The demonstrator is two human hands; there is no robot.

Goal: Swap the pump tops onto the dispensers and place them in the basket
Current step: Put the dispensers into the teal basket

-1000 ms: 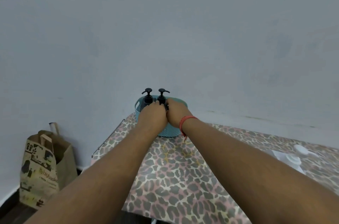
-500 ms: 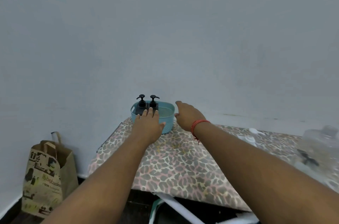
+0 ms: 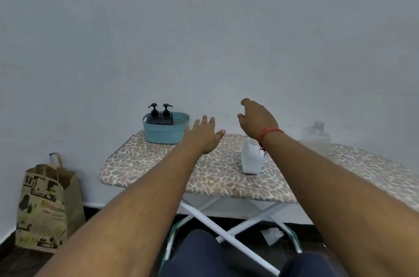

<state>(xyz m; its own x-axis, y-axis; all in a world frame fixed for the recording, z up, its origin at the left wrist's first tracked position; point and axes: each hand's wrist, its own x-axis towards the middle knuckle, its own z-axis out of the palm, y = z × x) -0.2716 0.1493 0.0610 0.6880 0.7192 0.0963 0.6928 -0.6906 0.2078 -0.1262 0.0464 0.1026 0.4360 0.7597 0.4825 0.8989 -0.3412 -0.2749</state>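
Head view, single frame.

- Basket [image 3: 166,135]: light blue, woven texture, at far left end of surface [image 3: 217,177] (leopard-print cover, white crossed legs below), about 11 o'clock from frame centre.
- Two black dispensers [image 3: 160,118]: upright in left half of basket, side by side and touching, black pump tops [image 3: 160,107] fitted, nozzles toward 9 o'clock. Right half of basket: contents not discernible.
- Left hand [image 3: 204,137]: raised above surface, just at 3 o'clock of basket; fingers straight and spread, thumb out toward 3 o'clock, palm down. Holding nothing. Contact with basket rim: cannot tell.
- Right hand [image 3: 257,119]: raised, at 2 o'clock of left hand, well apart from basket; fingers loosely curled forward, holding nothing. Red thread band [image 3: 268,132] on wrist.
- White translucent container [image 3: 251,157]: standing on surface under right wrist, top hidden by arm.
- Clear bottle [image 3: 317,135]: blurred, at 3 o'clock of right hand, at far edge of surface.
- Brown paper bag [image 3: 46,206]: on floor at 8 o'clock, against wall; printed graphics, wording reading roughly "bigbasket", smaller lines illegible.
- Dark blue trousers [image 3: 199,254]: at 6 o'clock, below surface.
- White scrap [image 3: 272,234]: on floor under legs, identity not discernible.
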